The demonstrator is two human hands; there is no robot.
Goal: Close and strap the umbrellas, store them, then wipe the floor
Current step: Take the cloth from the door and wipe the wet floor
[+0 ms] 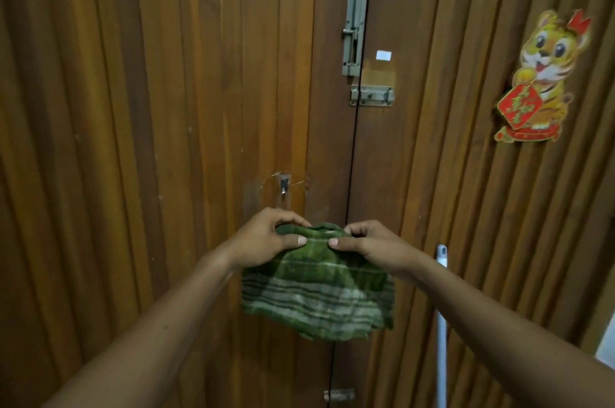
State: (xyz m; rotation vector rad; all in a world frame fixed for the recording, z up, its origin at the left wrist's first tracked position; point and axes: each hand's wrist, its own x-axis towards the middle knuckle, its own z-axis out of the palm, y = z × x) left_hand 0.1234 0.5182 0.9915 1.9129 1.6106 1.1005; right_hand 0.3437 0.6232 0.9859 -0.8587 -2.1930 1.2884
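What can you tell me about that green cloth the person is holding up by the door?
The green cloth looks like worn terry towelling, dark green with pale stripes crossing in a check, faded lighter toward the bottom. Its lower edge looks frayed. It hangs limp and crumpled in front of the wooden door, just below a small hook. The left hand and right hand pinch its top edge between thumb and fingers, close together; nothing else visibly touches it.
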